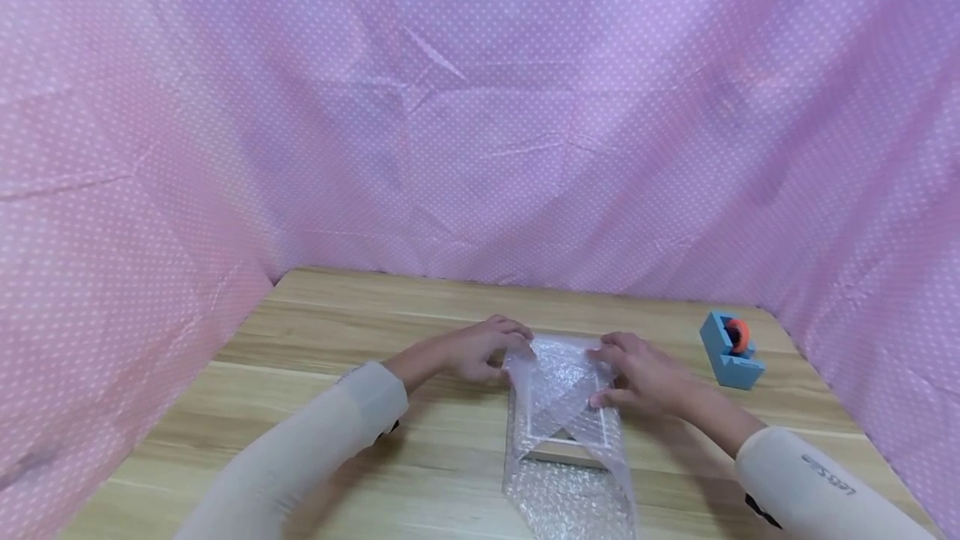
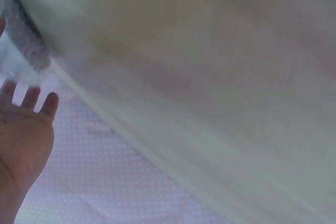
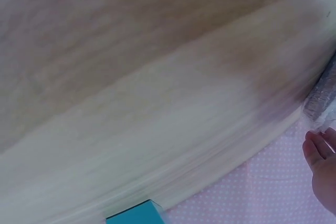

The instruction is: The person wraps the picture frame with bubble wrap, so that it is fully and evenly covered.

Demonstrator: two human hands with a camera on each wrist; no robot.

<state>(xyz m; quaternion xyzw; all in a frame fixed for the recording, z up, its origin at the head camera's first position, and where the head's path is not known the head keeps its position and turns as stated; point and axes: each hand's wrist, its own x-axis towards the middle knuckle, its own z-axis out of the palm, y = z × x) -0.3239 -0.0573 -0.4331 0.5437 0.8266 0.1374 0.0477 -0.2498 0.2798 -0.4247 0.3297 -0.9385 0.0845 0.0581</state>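
Observation:
Clear bubble wrap [image 1: 570, 502] lies around a flat, pale-bordered picture frame [image 1: 566, 452], whose near edge shows where the wrap parts. At the package's far left corner my left hand [image 1: 483, 350] holds the wrap with bent fingers. Opposite it, my right hand [image 1: 643, 373] grips the wrap on the right side, its thumb over the top. The left wrist view has the left hand [image 2: 23, 140] beside a film edge [image 2: 16, 66], several fingertips touching it. In the right wrist view, the right hand [image 3: 323, 163] is at the wrapped corner [image 3: 320, 100], partly cut off by the image edge.
A blue tape dispenser [image 1: 733, 361] with an orange roll [image 1: 738, 335] stands to the right of the package. The wooden table [image 1: 352, 307] reaches back to a pink dotted cloth [image 1: 480, 190], which hangs behind it and along both sides.

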